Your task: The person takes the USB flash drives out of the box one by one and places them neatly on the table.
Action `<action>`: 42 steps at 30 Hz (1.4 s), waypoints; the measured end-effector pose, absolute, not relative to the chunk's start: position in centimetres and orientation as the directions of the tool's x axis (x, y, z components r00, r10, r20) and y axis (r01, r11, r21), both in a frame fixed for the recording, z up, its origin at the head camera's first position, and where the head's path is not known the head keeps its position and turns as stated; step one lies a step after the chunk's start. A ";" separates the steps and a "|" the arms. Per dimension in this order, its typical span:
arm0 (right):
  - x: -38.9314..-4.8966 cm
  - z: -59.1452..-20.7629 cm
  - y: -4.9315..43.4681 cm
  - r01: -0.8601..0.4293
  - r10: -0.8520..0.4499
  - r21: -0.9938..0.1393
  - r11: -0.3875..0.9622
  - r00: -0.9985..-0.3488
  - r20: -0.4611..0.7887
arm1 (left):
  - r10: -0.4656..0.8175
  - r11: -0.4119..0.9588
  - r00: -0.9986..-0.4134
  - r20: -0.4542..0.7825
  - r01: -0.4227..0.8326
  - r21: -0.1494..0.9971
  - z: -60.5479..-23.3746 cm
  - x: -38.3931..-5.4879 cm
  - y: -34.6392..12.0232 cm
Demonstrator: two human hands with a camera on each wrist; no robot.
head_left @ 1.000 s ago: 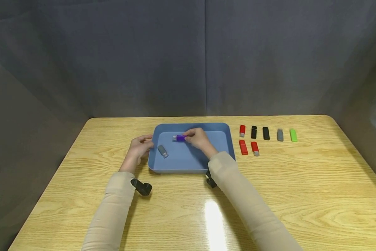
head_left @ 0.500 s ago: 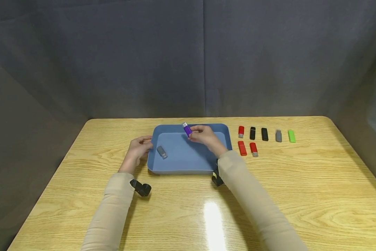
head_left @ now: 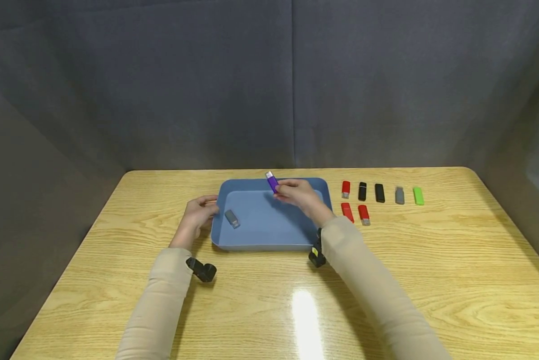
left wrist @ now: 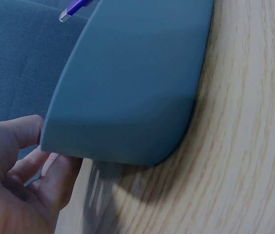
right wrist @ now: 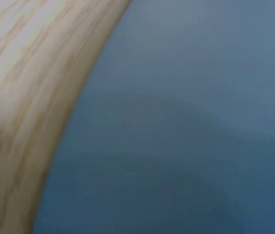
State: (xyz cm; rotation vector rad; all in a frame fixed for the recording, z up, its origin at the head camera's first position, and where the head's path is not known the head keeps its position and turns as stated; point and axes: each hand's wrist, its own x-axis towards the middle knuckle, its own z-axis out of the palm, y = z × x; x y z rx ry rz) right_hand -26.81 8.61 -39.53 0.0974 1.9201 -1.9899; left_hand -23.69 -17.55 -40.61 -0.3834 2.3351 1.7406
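A purple USB stick [head_left: 272, 182] is pinched between the thumb and fingers of my right hand [head_left: 300, 196], raised above the blue tray [head_left: 269, 247] with its metal plug pointing up and away. My left hand [head_left: 196, 218] grips the tray's left wall; in the left wrist view its thumb and fingers [left wrist: 59, 180] lie on either side of the rim. Inside the tray, toward its left end, lies a grey USB stick [head_left: 232, 219]. The right wrist view is filled by the tray wall [right wrist: 176, 122], and the right hand is out of it.
Right of the tray, two rows of USB sticks lie on the wooden table [head_left: 251, 300]: red [head_left: 346, 189], black [head_left: 362, 191], black [head_left: 379, 193], grey [head_left: 400, 195] and green [head_left: 418, 196], with red ones [head_left: 364, 215] in front. A dark curtain [head_left: 269, 85] hangs behind.
My right hand has lifted the purple USB stick from low in the tray and moved right with it, turning its plug from leftward to upward. The left hand keeps its place.
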 end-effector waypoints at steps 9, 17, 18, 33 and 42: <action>-26.5 -38.6 8.9 0.338 -0.223 -0.934 -0.119 -0.925 -0.306 | -0.092 0.275 -0.941 -0.325 -0.337 0.900 -40.6 -23.8 -17.6; -25.9 -37.6 9.8 0.342 -0.256 -0.926 -0.157 -0.920 -0.297 | -0.089 0.276 -0.940 -0.328 -0.340 0.899 -40.4 -23.7 -17.6; -25.8 -37.5 10.0 0.341 -0.269 -0.927 -0.157 -0.918 -0.292 | -0.088 0.278 -0.940 -0.329 -0.340 0.898 -40.4 -23.7 -17.6; -25.4 -37.2 14.3 0.259 -0.393 -0.965 -0.028 -0.891 -0.228 | -0.103 0.280 -0.940 -0.326 -0.342 0.897 -40.4 -23.9 -17.2; -25.0 -37.2 16.7 0.226 -0.375 -0.973 0.044 -0.899 -0.226 | -0.099 0.268 -0.938 -0.332 -0.347 0.899 -40.4 -23.8 -17.3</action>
